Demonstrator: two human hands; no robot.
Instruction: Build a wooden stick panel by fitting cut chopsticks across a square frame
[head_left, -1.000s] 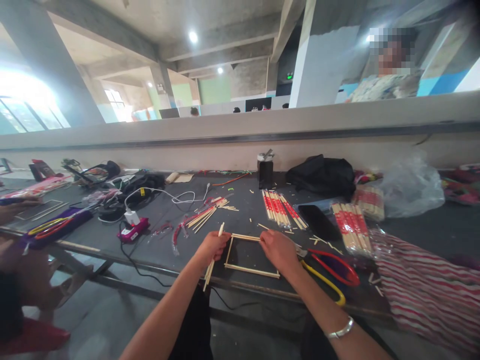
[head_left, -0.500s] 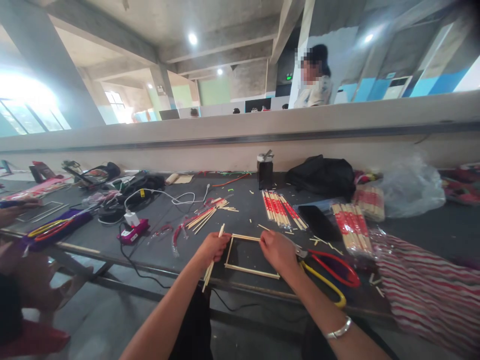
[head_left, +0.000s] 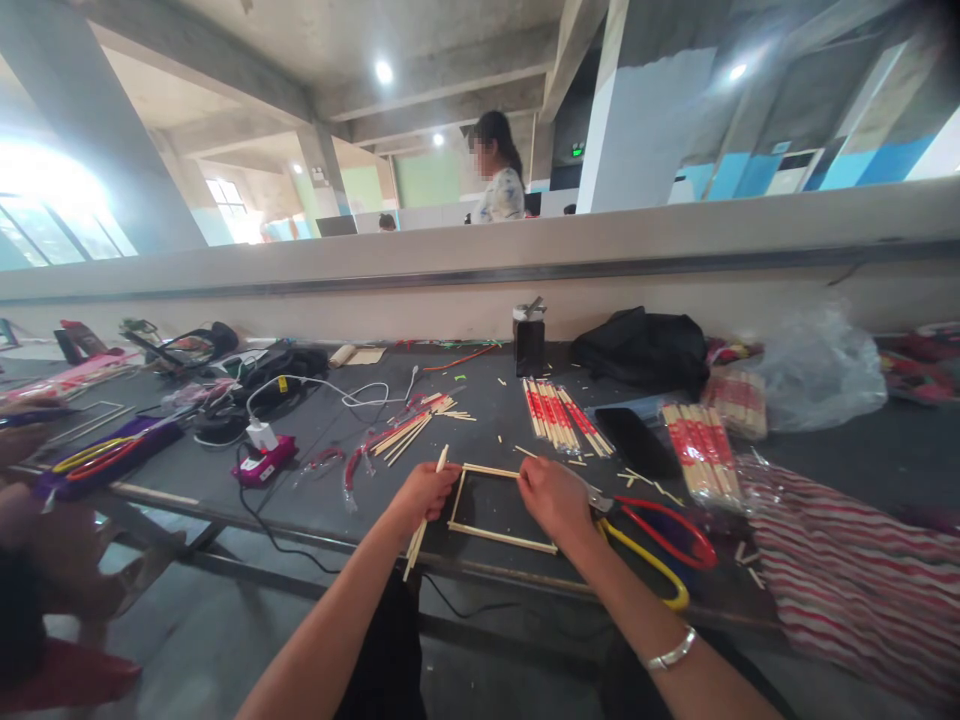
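Observation:
My left hand [head_left: 426, 494] is closed round a few loose chopsticks [head_left: 414, 550], which slant down past the table's front edge. Its fingertips are close to the upper left corner of a rectangular chopstick frame [head_left: 502, 537] lying on the dark table. At the frame's upper right corner, my right hand [head_left: 555, 498] pinches the end of the top bar and hides the right side. Another thin stick pokes out above those fingers. Partly behind my right wrist lie pliers [head_left: 705, 548] with one red and one yellow handle.
Beyond the frame lie loose chopsticks [head_left: 405, 437] and red-wrapped packs of chopsticks [head_left: 551, 415]. A phone [head_left: 636, 440], more packs [head_left: 701, 455] and striped cloth [head_left: 847, 590] are on the right. A purple power strip [head_left: 266, 462] sits left. A person [head_left: 501, 185] is beyond the partition.
Both hands and the chopstick frame stay nearly in place. The person beyond the partition has moved left. The view has shifted very slightly.

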